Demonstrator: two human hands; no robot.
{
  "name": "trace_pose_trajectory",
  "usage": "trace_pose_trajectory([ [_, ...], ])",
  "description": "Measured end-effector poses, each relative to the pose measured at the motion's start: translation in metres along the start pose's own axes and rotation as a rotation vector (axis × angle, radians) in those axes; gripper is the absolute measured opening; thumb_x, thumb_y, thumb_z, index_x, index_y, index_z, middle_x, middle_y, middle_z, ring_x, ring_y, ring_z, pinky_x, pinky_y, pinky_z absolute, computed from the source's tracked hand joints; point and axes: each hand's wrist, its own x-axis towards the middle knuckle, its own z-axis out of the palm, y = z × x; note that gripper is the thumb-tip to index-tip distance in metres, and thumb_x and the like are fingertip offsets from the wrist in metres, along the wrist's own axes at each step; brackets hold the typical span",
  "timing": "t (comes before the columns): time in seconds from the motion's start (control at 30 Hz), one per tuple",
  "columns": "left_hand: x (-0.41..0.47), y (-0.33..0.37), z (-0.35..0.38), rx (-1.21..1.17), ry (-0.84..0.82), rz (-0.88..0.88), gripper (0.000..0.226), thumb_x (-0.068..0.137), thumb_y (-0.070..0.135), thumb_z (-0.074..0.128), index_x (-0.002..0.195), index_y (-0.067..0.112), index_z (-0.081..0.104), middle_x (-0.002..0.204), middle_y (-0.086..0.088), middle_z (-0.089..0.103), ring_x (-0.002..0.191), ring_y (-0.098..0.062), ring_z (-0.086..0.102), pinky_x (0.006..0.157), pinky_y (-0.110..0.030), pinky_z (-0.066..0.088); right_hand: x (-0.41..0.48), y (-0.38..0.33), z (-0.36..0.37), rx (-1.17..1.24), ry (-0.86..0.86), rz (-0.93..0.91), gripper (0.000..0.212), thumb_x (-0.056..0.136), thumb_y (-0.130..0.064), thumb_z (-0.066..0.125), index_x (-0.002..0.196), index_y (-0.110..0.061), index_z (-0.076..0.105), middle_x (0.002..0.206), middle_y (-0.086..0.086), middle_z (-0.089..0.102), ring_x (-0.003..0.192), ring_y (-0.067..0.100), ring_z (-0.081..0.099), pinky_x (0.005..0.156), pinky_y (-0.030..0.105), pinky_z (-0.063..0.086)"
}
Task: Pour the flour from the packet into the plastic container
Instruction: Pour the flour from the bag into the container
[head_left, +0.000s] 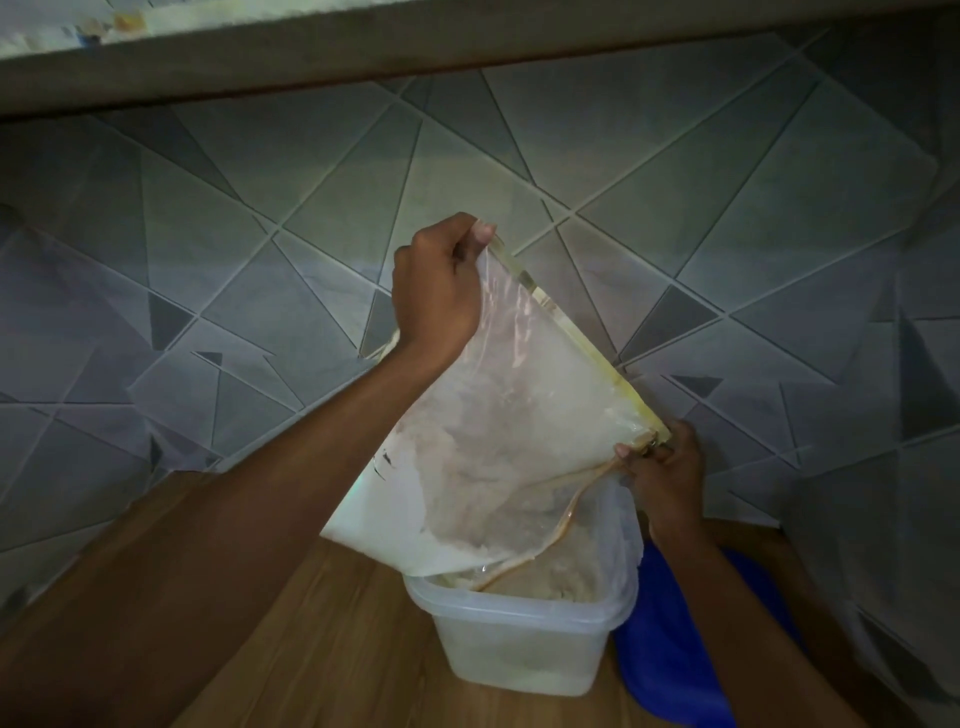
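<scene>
**Packet upended over container, both grips on the seam**

Packet (519, 384): clear plastic, held tilted with the mouth down. The yellowish sealed seam is uppermost and runs from upper left to lower right. The open mouth hangs into the top of the container (519, 660). The packet's lower edge overlaps the container's back rim; cannot tell whether they touch.

Flour (556, 577): pale and lumpy. Some clings inside the lower half of the packet. The rest is heaped in the container under the mouth, close to the rim.

Left grip (441, 280): pinches the upper corner of the seam, thumb and fingers curled on the plastic. It is high above the container, with the forearm crossing in front of the packet's left side.

Right grip (667, 467): pinches the lower corner of the seam between thumb and fingertips. It is just above the container's back right corner.

Container: translucent, rectangular, lidless and upright. It stands on the wood-grain counter (322, 649), near the back edge where the wall (234, 249) begins.

Blue thing (670, 644): lies on the counter just beside the container's right side. The right forearm partly covers it; cannot tell what it is.

Wall: grey tiles cut by pale angled lines. A ledge (467, 47) runs across above it.
</scene>
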Motion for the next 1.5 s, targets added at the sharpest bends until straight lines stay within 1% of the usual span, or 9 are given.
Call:
trace_pose_trajectory([
  [0.13,0.002,0.002,0.004,0.002,-0.021,0.004,0.046,0.101,0.030,0.056,0.058,0.026,0.041,0.053,0.011,0.037,0.057,-0.007,0.037,0.057,-0.027,0.027,-0.001,-0.001,0.001,-0.026,0.010,-0.082,0.048,0.081,0.010,0.073,0.116,-0.016,0.054,0.115,0.014,0.067,0.103,0.031,0.069,0.082,0.053,0.060],
  [0.37,-0.001,0.003,0.018,-0.005,-0.085,0.031,0.042,0.102,0.032,0.054,0.068,0.006,0.052,0.059,0.002,0.040,0.060,-0.010,0.037,0.057,-0.028,0.026,0.004,0.008,0.000,-0.057,0.062,-0.132,0.025,0.087,-0.006,0.075,0.104,-0.010,0.059,0.103,0.015,0.068,0.096,0.034,0.068,0.083,0.057,0.059],
  [0.5,0.005,-0.001,0.016,-0.028,-0.179,0.049,0.039,0.100,0.029,0.057,0.074,-0.001,0.058,0.063,-0.016,0.048,0.061,-0.007,0.038,0.058,-0.026,0.029,0.010,0.022,-0.004,-0.086,0.122,-0.077,0.029,0.083,-0.013,0.078,0.082,-0.036,0.060,0.095,0.013,0.068,0.090,0.036,0.069,0.074,0.062,0.059],
  [0.63,0.008,-0.008,0.006,-0.031,-0.296,0.089,0.043,0.100,0.032,0.056,0.085,-0.007,0.066,0.071,-0.025,0.055,0.062,-0.009,0.041,0.059,-0.026,0.031,0.014,0.029,-0.002,-0.079,0.144,-0.041,0.025,0.079,-0.016,0.081,0.079,-0.027,0.058,0.089,0.013,0.069,0.086,0.039,0.070,0.069,0.063,0.059],
  [0.83,0.002,-0.028,-0.010,-0.073,-0.396,0.014,0.026,0.096,0.037,0.063,0.079,0.017,0.067,0.065,0.011,0.050,0.060,-0.005,0.044,0.059,-0.028,0.032,0.015,0.034,-0.002,-0.101,0.144,-0.025,0.030,0.079,-0.012,0.082,0.073,-0.033,0.062,0.083,0.007,0.068,0.084,0.039,0.070,0.069,0.062,0.059],
  [1.1,-0.039,-0.078,-0.050,-0.043,-0.472,-0.052,0.027,0.097,0.038,0.064,0.071,0.030,0.059,0.062,0.013,0.041,0.058,-0.004,0.038,0.054,-0.024,0.030,0.010,0.035,-0.004,-0.122,0.152,-0.030,0.031,0.080,-0.007,0.082,0.075,-0.029,0.061,0.080,0.006,0.069,0.084,0.042,0.070,0.073,0.061,0.059],
  [1.27,-0.048,-0.090,-0.051,-0.027,-0.297,-0.039,0.039,0.097,0.023,0.063,0.068,0.000,0.054,0.065,0.003,0.029,0.061,-0.006,0.027,0.057,-0.027,0.025,0.013,0.029,-0.006,-0.272,0.069,-0.067,0.026,0.080,-0.012,0.083,0.075,-0.022,0.060,0.082,0.010,0.070,0.081,0.034,0.070,0.071,0.056,0.060],
  [1.4,-0.050,-0.088,-0.045,-0.022,-0.247,-0.008,0.041,0.097,0.025,0.062,0.070,-0.005,0.053,0.065,-0.001,0.030,0.063,-0.009,0.027,0.057,-0.028,0.025,0.009,0.009,-0.011,-0.383,0.018,-0.116,0.018,0.079,-0.008,0.082,0.086,-0.007,0.066,0.084,0.009,0.070,0.083,0.033,0.069,0.070,0.040,0.057],
  [1.5,-0.049,-0.085,-0.041,-0.048,-0.252,-0.010,0.040,0.098,0.022,0.061,0.070,-0.006,0.054,0.065,-0.003,0.033,0.063,-0.010,0.030,0.057,-0.029,0.026,0.006,-0.012,-0.010,-0.384,-0.015,-0.161,0.036,0.078,0.001,0.079,0.109,-0.012,0.065,0.104,0.002,0.069,0.096,0.021,0.066,0.088,0.046,0.058],
])
